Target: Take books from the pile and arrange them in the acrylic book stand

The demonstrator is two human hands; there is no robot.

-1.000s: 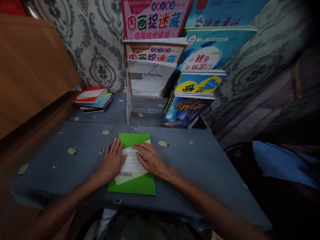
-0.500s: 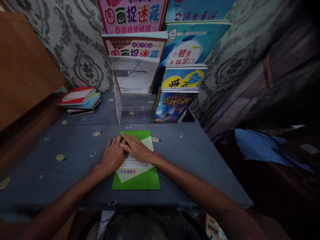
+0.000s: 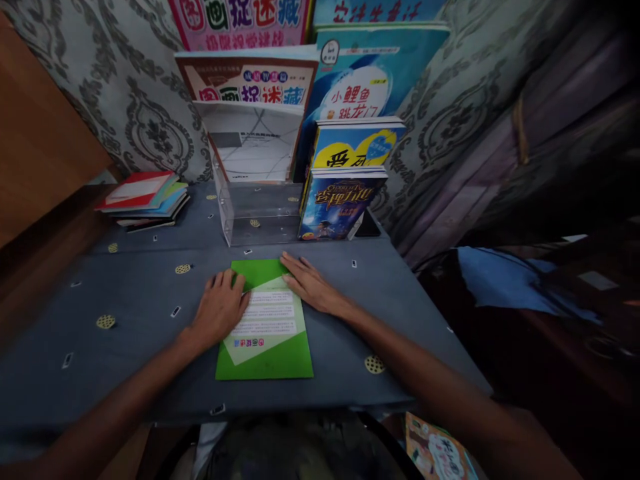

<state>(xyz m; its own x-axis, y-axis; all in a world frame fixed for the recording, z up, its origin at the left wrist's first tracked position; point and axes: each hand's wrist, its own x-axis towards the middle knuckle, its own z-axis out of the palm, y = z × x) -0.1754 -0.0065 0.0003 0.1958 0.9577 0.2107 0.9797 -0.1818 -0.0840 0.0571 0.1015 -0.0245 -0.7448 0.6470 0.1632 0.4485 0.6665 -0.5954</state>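
A green book [image 3: 270,360] with a pale slanted text panel lies flat on the cloth-covered table, its printing upside down to me. My left hand [image 3: 221,303] rests over its left edge, fingers stretched forward and lying flat. On the upper right edge lies my right hand [image 3: 311,285], its fingers extended and the thumb apart, partly over the cover. Neither hand grips anything. Just beyond the book stands a clear acrylic rack [image 3: 260,230] with books upright in tiers. A dark blue book [image 3: 340,207] fills its front right slot.
A stack of small books [image 3: 145,197] with a red one on top sits at the back left. A wooden panel [image 3: 45,127] borders the left side. Patterned curtains [image 3: 160,127] hang behind. Below the front edge, a colourful book [image 3: 435,447] shows at right.
My right hand has slid right, from beside my left hand to the book's upper right edge, uncovering the text panel. My left hand stays at the left edge. The view has shifted slightly.
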